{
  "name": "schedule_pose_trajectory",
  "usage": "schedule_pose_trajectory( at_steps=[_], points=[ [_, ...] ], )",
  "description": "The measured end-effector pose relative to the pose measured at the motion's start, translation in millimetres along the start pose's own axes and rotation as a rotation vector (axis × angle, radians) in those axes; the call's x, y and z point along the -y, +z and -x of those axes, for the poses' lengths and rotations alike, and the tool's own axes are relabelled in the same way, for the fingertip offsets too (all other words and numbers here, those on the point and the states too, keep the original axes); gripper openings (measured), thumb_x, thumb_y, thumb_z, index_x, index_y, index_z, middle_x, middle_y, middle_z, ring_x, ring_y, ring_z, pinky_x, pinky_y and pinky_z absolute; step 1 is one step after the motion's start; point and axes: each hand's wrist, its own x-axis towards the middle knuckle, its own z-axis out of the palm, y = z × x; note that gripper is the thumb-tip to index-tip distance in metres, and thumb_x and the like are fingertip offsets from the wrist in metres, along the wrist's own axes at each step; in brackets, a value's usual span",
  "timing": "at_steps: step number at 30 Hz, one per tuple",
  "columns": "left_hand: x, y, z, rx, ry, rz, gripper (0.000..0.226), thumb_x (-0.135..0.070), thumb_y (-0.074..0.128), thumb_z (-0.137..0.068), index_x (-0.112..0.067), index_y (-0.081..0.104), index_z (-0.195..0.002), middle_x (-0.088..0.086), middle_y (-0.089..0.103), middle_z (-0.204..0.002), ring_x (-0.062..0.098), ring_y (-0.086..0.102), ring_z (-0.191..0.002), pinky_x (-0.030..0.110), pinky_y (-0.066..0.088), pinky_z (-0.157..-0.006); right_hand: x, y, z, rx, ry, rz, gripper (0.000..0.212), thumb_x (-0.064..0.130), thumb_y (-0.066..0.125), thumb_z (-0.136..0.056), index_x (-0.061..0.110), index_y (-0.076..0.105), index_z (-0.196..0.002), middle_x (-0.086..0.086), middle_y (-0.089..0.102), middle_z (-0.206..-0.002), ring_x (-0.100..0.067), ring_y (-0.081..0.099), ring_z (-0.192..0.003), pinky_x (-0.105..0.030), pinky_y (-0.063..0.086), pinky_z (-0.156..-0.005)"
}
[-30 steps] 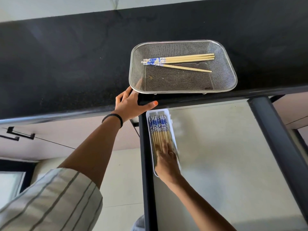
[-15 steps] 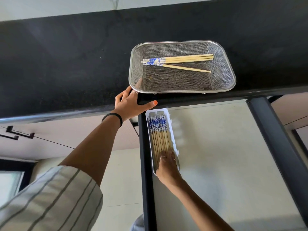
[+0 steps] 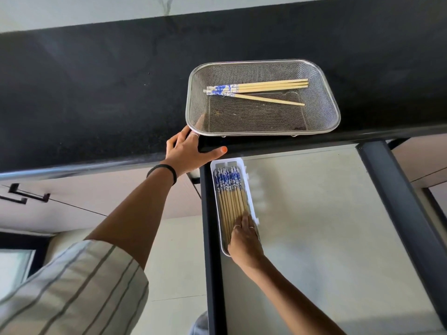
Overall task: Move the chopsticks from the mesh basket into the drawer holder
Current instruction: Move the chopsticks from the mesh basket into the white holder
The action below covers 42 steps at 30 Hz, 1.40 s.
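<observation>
Pressing flat on the bamboo chopsticks (image 3: 229, 197) in the white plastic drawer holder (image 3: 251, 209), right hand (image 3: 244, 240) grips nothing; a few blue-patterned chopsticks (image 3: 256, 89) remain in the steel mesh basket (image 3: 324, 93), left hand (image 3: 191, 151) spread on the black counter (image 3: 96, 93).

One mesh basket (image 3: 324, 97) sits at the upper right of the frame with four loose chopsticks (image 3: 258, 89) in it. One white drawer holder (image 3: 251, 201) lies lower centre with a packed bundle (image 3: 229, 189) of roughly ten; the exact number cannot be told. Two hands show: the left hand (image 3: 189, 151) at centre, the right hand (image 3: 244, 240) below it.
</observation>
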Motion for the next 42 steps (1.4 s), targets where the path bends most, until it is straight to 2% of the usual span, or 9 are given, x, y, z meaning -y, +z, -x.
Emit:
schedule_pose_trajectory(
  at_steps=[6,9,12,15,17,22,26,34,42],
  points=[
    [-0.7,0.5,-0.4,-0.018,0.013,-0.029,0.092,-0.078,0.046,-0.070,-0.040,0.007,-0.145,-0.003,0.013,-0.154,0.013,0.005,-0.139,0.027,-0.005,-0.105,9.3,-23.5,7.1,-0.026,-0.078,-0.049,0.061,0.007,0.038,-0.092,-0.007,0.015,-0.147,-0.020,-0.005,-0.159,-0.029,-0.001,-0.149,-0.029,0.003,-0.120],
    [-1.2,0.3,-0.1,-0.037,0.026,-0.028,0.091,-0.077,0.046,-0.071,-0.042,0.006,-0.144,-0.004,0.014,-0.154,0.011,0.006,-0.139,0.028,-0.003,-0.106,25.5,-65.0,18.3,-0.239,-0.231,-0.189,0.052,0.016,0.034,-0.098,0.003,0.024,-0.148,-0.013,0.011,-0.160,-0.020,0.011,-0.148,-0.024,0.007,-0.119],
    [-1.1,0.3,0.4,-0.045,0.015,-0.013,0.089,-0.076,0.048,-0.070,-0.043,0.010,-0.144,-0.004,0.015,-0.153,0.011,0.007,-0.138,0.026,-0.002,-0.106,45.7,-124.5,40.5,-0.522,-0.433,-0.388,0.040,0.012,0.043,-0.096,0.003,0.050,-0.134,-0.014,0.047,-0.144,-0.022,0.040,-0.137,-0.020,0.021,-0.113],
    [-1.0,-0.1,0.6,-0.033,0.007,-0.014,0.090,-0.075,0.048,-0.071,-0.043,0.008,-0.144,-0.004,0.014,-0.153,0.011,0.007,-0.138,0.027,-0.002,-0.108,50.6,-183.4,47.8,-0.884,-0.630,-0.451,0.029,0.005,0.048,-0.091,-0.004,0.063,-0.115,-0.018,0.062,-0.121,-0.028,0.057,-0.116,-0.031,0.040,-0.105],
    [-1.3,-0.6,0.7,-0.018,0.025,-0.011,0.090,-0.076,0.047,-0.072,-0.042,0.005,-0.145,-0.004,0.013,-0.154,0.010,0.005,-0.139,0.029,-0.002,-0.108,46.9,-217.7,33.8,-0.979,-0.625,-0.386,0.027,0.004,0.048,-0.091,-0.004,0.063,-0.113,-0.016,0.063,-0.115,-0.028,0.058,-0.111,-0.035,0.044,-0.100],
    [-1.2,-1.7,1.9,-0.005,0.045,0.014,0.090,-0.076,0.045,-0.072,-0.043,0.002,-0.144,-0.005,0.011,-0.154,0.009,0.003,-0.139,0.026,-0.005,-0.105,29.1,-278.5,-45.8,-0.690,-0.301,-0.007,0.045,0.020,0.052,-0.093,0.009,0.047,-0.136,-0.009,0.049,-0.140,-0.026,0.044,-0.130,-0.034,0.033,-0.109],
    [0.0,-1.7,1.1,0.008,0.042,0.014,0.090,-0.077,0.044,-0.072,-0.043,0.002,-0.144,-0.004,0.011,-0.154,0.010,0.003,-0.139,0.026,-0.005,-0.105,19.4,-292.5,-96.2,-0.402,-0.229,0.275,0.065,0.022,0.059,-0.090,0.013,0.029,-0.147,-0.009,0.030,-0.154,-0.030,0.030,-0.141,-0.043,0.026,-0.116],
    [1.6,0.6,-0.5,0.004,0.042,-0.013,0.092,-0.080,0.041,-0.070,-0.043,0.000,-0.144,-0.004,0.011,-0.154,0.010,0.003,-0.139,0.024,-0.005,-0.103,29.2,-283.4,-118.1,-0.509,-0.257,0.555,0.045,0.011,0.060,-0.086,0.007,0.048,-0.129,-0.015,0.049,-0.127,-0.036,0.048,-0.119,-0.053,0.041,-0.097],
    [3.7,2.2,-2.5,-0.013,0.057,-0.032,0.092,-0.082,0.039,-0.069,-0.044,-0.001,-0.143,-0.005,0.012,-0.154,0.009,0.003,-0.139,0.025,-0.004,-0.102,32.2,-277.9,-112.3,-0.491,-0.292,0.571,0.046,0.005,0.052,-0.087,0.003,0.041,-0.131,-0.020,0.053,-0.126,-0.039,0.051,-0.116,-0.052,0.043,-0.094]
  ],
)
